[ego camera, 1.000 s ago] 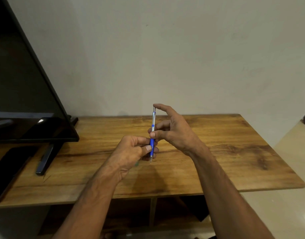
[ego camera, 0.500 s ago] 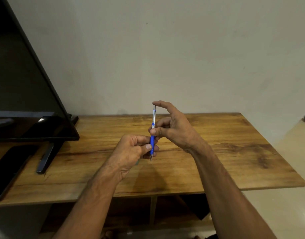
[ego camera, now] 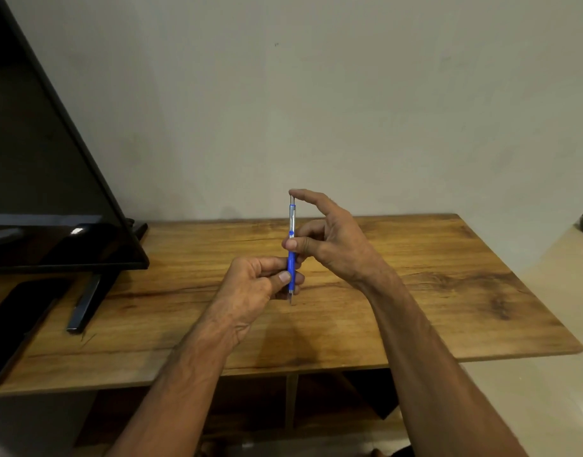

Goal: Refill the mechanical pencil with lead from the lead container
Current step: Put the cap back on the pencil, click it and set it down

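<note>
A blue and silver mechanical pencil stands upright above the wooden table, tip pointing down. My left hand pinches its blue grip near the tip between thumb and fingers. My right hand holds the barrel at mid-height with the thumb and middle finger, while its index finger rests on the pencil's top end. The lead container is not visible; a speck of green showed under my left hand earlier, but nothing of it shows now.
A dark flat screen on a stand fills the left side of the table. A black phone-like slab lies at the table's front left. A pale wall rises behind, and a light floor lies to the right.
Both hands and the pencil have stayed almost still; the right index finger remains on the top end. The view has shifted slightly.
</note>
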